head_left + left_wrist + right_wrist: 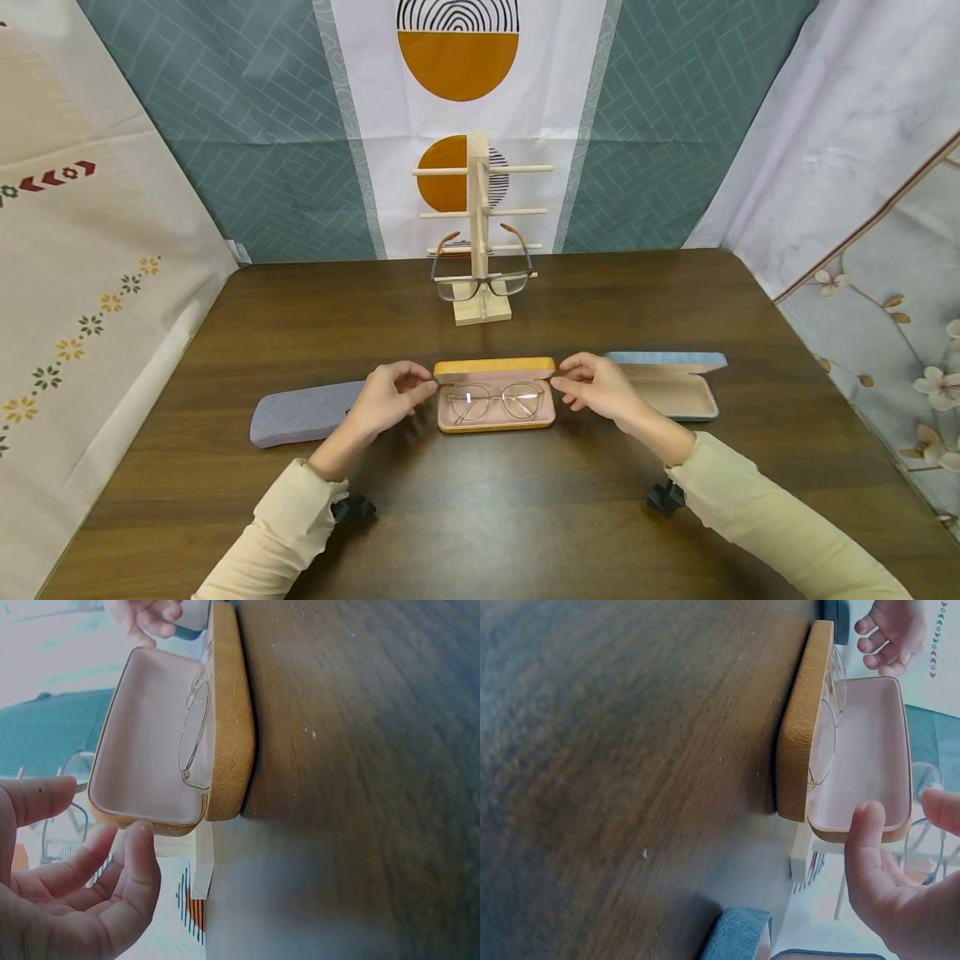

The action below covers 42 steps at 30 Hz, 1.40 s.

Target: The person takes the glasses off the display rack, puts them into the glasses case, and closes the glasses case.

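A yellow glasses case [495, 427] stands with its lid raised and a pale pink lining showing. Inside lie round thin-framed glasses [491, 402]. My left hand [393, 396] is at the case's left end, its thumb and fingers spread about the lid corner [150, 825]. At the opposite end is my right hand [596, 387], fingers loosely bent, thumb near the lid edge [859, 834]. Neither hand plainly grips the case; whether the fingertips touch it I cannot tell. Both fingertips and lid also show in the wrist views.
A closed grey-blue case [300, 414] lies left, partly behind my left hand. An open blue case [678, 400] with a beige lining stands right, partly covered by my right hand. Behind, a wooden rack [480, 212] bears dark-framed glasses [510, 286]. Curtains surround the brown table [480, 517].
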### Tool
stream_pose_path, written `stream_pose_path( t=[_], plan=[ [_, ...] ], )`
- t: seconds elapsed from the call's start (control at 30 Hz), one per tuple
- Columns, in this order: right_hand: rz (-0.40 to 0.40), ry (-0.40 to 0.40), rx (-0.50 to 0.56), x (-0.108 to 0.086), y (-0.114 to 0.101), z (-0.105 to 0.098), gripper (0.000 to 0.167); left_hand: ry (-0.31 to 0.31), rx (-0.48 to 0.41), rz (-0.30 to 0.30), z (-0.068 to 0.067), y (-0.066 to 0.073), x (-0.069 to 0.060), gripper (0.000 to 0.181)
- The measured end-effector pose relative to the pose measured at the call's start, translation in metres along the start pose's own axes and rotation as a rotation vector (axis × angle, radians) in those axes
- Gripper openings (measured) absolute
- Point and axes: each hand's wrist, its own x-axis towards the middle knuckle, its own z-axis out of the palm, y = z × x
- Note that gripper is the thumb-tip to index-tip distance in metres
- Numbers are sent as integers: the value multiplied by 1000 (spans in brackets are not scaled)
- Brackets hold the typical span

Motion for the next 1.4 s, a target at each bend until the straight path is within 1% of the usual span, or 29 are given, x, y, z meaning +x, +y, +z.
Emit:
stream_pose_path(
  t=[0.13,0.23,0.43,0.53,0.73,0.83,1.1,1.17,1.37,1.4],
  plan=[
    [-18,0,-24,2,1,-1,47,7,4,-6,0,1,2,25],
    [-29,9,-41,5,4,1,49,-6,-2,-12,1,2,4,31],
    [-16,5,-45,12,4,6,53,-26,-17,-30,5,4,11,42],
    [-19,1,-39,14,3,8,53,-27,-4,-20,7,3,13,41],
    [-13,-12,-10,19,2,11,50,-18,-15,4,12,1,18,30],
    [-6,-13,7,19,4,12,47,-20,-26,-1,12,0,20,28],
    [-18,-20,37,20,8,11,44,-20,-19,-19,11,0,19,25],
    [-11,-26,64,20,9,10,44,-13,-20,-22,11,1,19,24],
    [10,-49,155,20,10,10,42,-1,-18,-3,13,0,17,25],
    [13,-54,165,20,10,10,42,-2,-20,-1,12,6,14,25]
  ],
)
